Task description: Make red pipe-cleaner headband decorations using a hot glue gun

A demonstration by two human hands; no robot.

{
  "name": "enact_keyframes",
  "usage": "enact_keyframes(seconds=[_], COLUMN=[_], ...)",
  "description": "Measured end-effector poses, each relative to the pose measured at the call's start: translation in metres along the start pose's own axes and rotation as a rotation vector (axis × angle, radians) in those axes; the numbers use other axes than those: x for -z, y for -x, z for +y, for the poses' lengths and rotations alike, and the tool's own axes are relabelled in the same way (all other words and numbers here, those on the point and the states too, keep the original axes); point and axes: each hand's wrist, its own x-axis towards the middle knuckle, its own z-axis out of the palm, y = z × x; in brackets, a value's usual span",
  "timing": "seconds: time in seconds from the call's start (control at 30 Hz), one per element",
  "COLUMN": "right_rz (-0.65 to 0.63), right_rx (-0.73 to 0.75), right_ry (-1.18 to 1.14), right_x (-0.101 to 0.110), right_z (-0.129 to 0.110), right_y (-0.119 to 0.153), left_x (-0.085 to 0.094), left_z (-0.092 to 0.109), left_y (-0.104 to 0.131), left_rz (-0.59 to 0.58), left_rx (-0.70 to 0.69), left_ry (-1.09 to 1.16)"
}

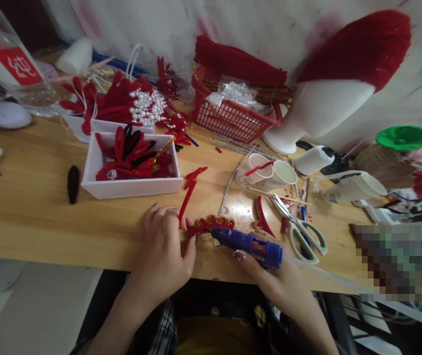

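My left hand (168,246) is closed, pinching the left end of a red ornament with gold trim (214,222) between thumb and fingers. A red fuzzy strip (187,202) sticks up beside those fingers. In my right hand (279,276) is a blue hot glue gun (248,243), its nozzle pointing left at the ornament, close to my left fingertips. Whether the nozzle touches the ornament I cannot tell. A clear glue stick (320,271) trails from the gun's back end. Just right of the gun lie scissors (299,229) and a curved red piece with gold edging (263,217).
A white box (133,188) of red and black fuzzy pieces stands behind my left hand. Farther back are a red basket (236,118), a white mannequin head (314,108) and paper cups (285,175). A water bottle (18,64) stands far left. Cables lie at the right.
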Motion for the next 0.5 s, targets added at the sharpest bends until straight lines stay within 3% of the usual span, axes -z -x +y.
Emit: enact_keyframes(seconds=[0.3, 0.5], right_rz=[-0.005, 0.076], right_rx=[-0.002, -0.04], right_ry=[-0.002, 0.056], right_x=[0.0042, 0.0055], right_z=[0.0042, 0.0087], right_y=[0.0006, 0.0042], left_x=[-0.0005, -0.0001], left_z=[-0.0004, -0.001], left_y=[-0.0001, 0.0], left_rz=[0.008, -0.002], left_rx=[-0.014, -0.01], left_ry=[-0.015, -0.017])
